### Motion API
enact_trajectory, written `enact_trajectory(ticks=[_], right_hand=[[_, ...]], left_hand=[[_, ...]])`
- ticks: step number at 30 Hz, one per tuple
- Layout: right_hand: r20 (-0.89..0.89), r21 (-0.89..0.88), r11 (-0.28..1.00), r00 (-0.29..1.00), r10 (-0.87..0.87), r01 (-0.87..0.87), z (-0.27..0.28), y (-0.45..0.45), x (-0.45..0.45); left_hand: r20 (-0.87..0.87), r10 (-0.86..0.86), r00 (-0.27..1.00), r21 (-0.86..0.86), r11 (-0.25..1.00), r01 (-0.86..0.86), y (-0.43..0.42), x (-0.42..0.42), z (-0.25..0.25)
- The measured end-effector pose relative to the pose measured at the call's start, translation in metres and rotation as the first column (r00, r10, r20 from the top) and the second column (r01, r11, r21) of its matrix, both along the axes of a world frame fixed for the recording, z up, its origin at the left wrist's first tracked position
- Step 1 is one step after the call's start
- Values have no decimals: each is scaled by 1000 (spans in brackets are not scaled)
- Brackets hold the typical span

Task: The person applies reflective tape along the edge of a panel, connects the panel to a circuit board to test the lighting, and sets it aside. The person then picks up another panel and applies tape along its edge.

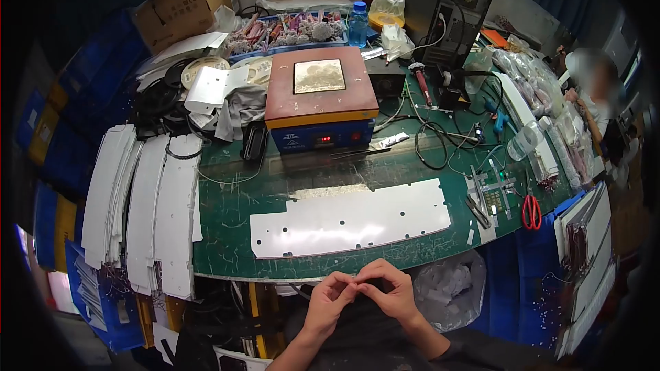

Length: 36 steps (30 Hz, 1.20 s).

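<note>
My left hand [331, 302] and my right hand [389, 291] meet in front of the table's near edge, above my lap. The fingertips of both are pinched together and touch each other. Whatever lies between them, if anything, is too small to make out. Just beyond them a long white panel [350, 220] with several dark holes and notches lies flat on the green mat [227, 199]. Neither hand touches this panel.
Behind the panel stands a heating plate [323, 103] with a lit red display. White panel stacks [141, 213] fill the left side. Tweezers [478, 212], red-handled scissors [531, 211] and a soldering iron [421, 82] lie right. A person [598, 96] is at far right.
</note>
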State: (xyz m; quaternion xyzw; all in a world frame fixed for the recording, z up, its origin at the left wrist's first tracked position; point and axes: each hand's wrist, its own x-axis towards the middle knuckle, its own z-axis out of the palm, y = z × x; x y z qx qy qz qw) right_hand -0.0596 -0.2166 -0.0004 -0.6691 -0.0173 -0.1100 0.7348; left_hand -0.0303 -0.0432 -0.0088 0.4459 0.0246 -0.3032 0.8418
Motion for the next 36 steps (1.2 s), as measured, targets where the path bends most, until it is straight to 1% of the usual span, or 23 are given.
enact_trajectory(ticks=[3, 6, 7, 8, 9, 10, 11, 12, 13, 14, 15, 16, 17, 18, 19, 21, 23, 25, 27, 29, 36], right_hand=[[-18, -42, 999, 1000, 10, -10, 1, 0, -1], [-9, 57, 998, 1000, 29, -28, -3, 0, -2], [-37, 78, 996, 998, 48, -45, -2, -1, -3], [-20, 107, 992, 997, 71, -68, -2, -2, -2], [-4, 136, 986, 996, 93, -92, -3, -3, -2], [15, 165, 980, 993, 114, -115, -3, -5, -2], [11, 173, 977, 992, 125, -125, -4, -6, -3], [5, 180, 974, 991, 137, -135, -4, -8, -4], [0, 188, 971, 989, 150, -148, -4, -9, -6], [2, 188, 969, 987, 160, -157, -4, -9, -6], [-2, 190, 967, 985, 172, -169, -5, -8, -6], [-8, 191, 964, 982, 187, -182, -5, -6, -8], [-16, 193, 962, 980, 198, -192, -5, -5, -10], [-18, 193, 960, 977, 210, -203, -5, -3, -9], [-16, 194, 957, 975, 223, -216, -6, -2, -9], [-7, 200, 953, 972, 233, -227, -6, 0, -11], [6, 208, 952, 973, 230, -226, -6, 2, -12], [6, 220, 953, 977, 212, -208, -5, 5, -15], [0, 225, 953, 978, 211, -205, -4, 6, -18], [-7, 229, 953, 979, 206, -198, -4, 3, -22], [-33, 235, 959, 985, 172, -159, -12, 0, -26]], left_hand=[[-4, -13, 1000, -10, 1000, 13, 1, 1, 3], [8, 27, 1000, 20, 999, -27, -2, 0, 14], [47, 46, 998, 36, 998, -48, -3, -2, 11], [230, 12, 973, 214, 975, -62, -1, -2, 15], [394, -57, 917, 381, 918, -107, 3, 0, 25], [532, -155, 832, 524, 833, -179, 8, 3, 36], [708, -175, 684, 517, 788, -334, 18, 11, 51], [800, -134, 586, 465, 755, -463, 30, 18, 72], [875, -75, 477, 365, 750, -552, 47, 25, 89], [956, 34, 291, 185, 699, -691, 64, 36, 110], [999, 15, 44, 27, 583, -812, 86, 48, 134], [989, -16, -147, -122, 475, -872, 108, 61, 156], [959, -71, -273, -225, 393, -892, 128, 71, 177], [919, -145, -366, -304, 328, -894, 149, 83, 198], [881, -223, -418, -354, 276, -894, 167, 93, 217], [844, -379, -378, -303, 245, -921, 192, 113, 248], [818, -505, -274, -171, 241, -955, 208, 130, 267], [798, -574, -184, -52, 239, -970, 214, 143, 275], [785, -604, -135, 12, 234, -972, 215, 150, 279], [779, -613, -129, 18, 228, -974, 217, 154, 281], [789, -578, -206, -63, 258, -964, 217, 145, 267]])
